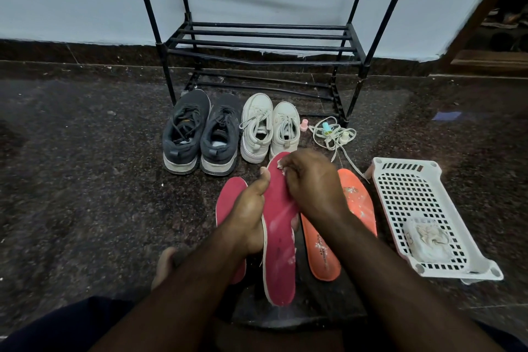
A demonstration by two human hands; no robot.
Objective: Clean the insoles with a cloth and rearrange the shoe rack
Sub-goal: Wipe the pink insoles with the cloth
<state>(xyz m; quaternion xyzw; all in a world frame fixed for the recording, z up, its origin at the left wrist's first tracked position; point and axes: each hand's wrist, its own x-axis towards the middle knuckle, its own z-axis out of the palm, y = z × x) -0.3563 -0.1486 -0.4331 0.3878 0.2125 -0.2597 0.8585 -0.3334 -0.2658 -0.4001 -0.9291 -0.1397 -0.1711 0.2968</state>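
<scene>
The held red insole (278, 226) is nearest, its long axis running from 6 o'clock to 12 o'clock, heel toward the person. The left hand (249, 217) grips its left edge at the middle, thumb up. The right hand (310, 183), fingers curled on a small white scrap of cloth (281, 165), rests at the toe end, so it is the nearer one to wipe downward. Farther, at 12 o'clock, stands the shoe rack (263, 37).

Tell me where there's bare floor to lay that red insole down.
Open floor lies left of the dark sneakers and right of the white basket. It is crowded between the white shoes, orange insole, laces and basket.
</scene>
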